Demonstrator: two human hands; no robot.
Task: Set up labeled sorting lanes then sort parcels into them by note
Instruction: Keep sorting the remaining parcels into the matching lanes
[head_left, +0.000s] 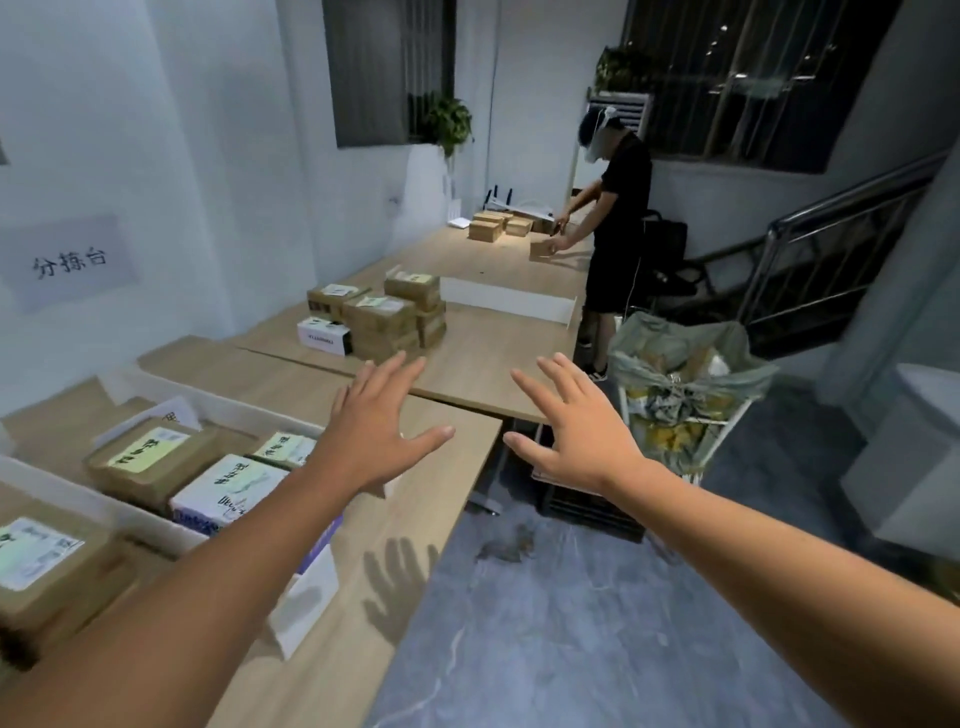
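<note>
you are holding both hands out in front of you, fingers spread, with nothing in either. your left hand is hovering above the tabletop, near its far right corner, and is casting a shadow on the wood closer to you. your right hand is reaching just past the tabletop's right edge, over the grey floor.

on the left part of the tabletop, white dividers are marking off lanes, and parcels are lying in them: a brown parcel with a yellow handwritten note, a white parcel nearer the tabletop's middle, and another brown parcel at the tabletop's near left.

beyond the tabletop's far end, on the next surface, a stack of parcels with notes on top is sitting. to the right of the tabletop, a cart holding a tied sack is standing on the floor. well beyond the tabletop, another person in black is bending over small boxes. on the wall to the left of the tabletop, a paper sign is hanging.
</note>
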